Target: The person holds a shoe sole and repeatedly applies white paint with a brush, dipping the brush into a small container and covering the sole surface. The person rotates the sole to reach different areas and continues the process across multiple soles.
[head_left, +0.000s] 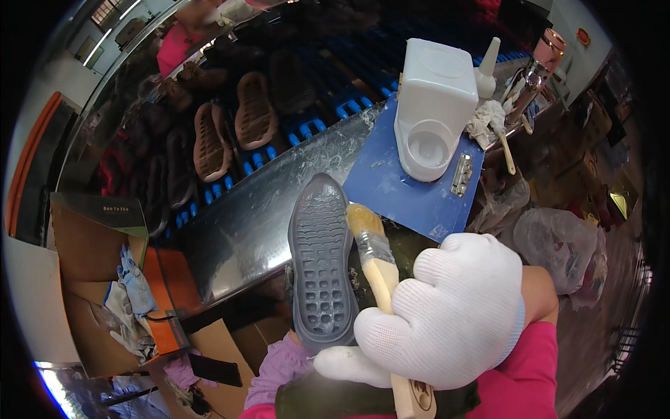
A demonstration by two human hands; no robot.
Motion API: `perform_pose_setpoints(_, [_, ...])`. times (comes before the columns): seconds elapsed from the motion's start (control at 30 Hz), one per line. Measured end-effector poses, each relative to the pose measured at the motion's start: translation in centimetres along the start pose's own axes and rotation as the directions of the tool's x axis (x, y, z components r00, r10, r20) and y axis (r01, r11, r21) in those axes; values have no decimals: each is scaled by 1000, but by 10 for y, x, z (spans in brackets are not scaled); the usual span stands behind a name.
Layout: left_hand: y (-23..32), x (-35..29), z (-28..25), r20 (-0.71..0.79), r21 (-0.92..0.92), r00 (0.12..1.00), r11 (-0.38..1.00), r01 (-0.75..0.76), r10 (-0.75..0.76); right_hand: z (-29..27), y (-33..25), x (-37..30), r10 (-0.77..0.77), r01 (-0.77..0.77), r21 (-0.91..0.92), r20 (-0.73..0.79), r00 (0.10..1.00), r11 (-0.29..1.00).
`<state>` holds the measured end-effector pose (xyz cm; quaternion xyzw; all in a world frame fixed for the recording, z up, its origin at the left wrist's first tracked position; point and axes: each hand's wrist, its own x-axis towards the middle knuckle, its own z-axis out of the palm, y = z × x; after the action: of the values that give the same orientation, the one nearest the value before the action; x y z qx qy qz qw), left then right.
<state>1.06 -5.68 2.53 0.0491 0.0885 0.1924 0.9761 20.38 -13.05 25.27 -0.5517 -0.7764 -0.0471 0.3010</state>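
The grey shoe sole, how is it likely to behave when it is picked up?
The grey shoe sole probably flexes but keeps its shape: it looks moulded, with a raised rim. It may be light for its size, given the many recessed pockets. Its shiny, wet-looking patches could make it slippery.

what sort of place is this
Probably a shoemaking workshop: brown soles lie on what looks like a blue-roller conveyor, and a gloved right hand holds a brush beside a grey sole.
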Motion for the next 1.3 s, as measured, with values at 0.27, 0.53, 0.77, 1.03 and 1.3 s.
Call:
perform_pose_setpoints(0.27, [-2,7,6,-31,0,999,1000,-15,15,-15,14,-12,100,-100,-1,-3,995,995])
perform_pose_setpoints(0.53, [-6,19,16,-45,8,999,1000,-28,28,-20,27,-17,66,-70,-30,-141,988,997])
perform_pose_setpoints(0.77, [-6,27,23,-52,12,998,999,-37,37,-31,35,-21,109,-114,-17,-190,976,993])
perform_pose_setpoints(1.03, [-8,34,36,-53,10,997,999,-51,51,-57,39,-9,31,-31,7,-132,991,1000])
perform_pose_setpoints(1.3, [-9,38,45,-99,-110,988,985,-131,121,-17,100,-6,-18,39,52,-349,937,998])
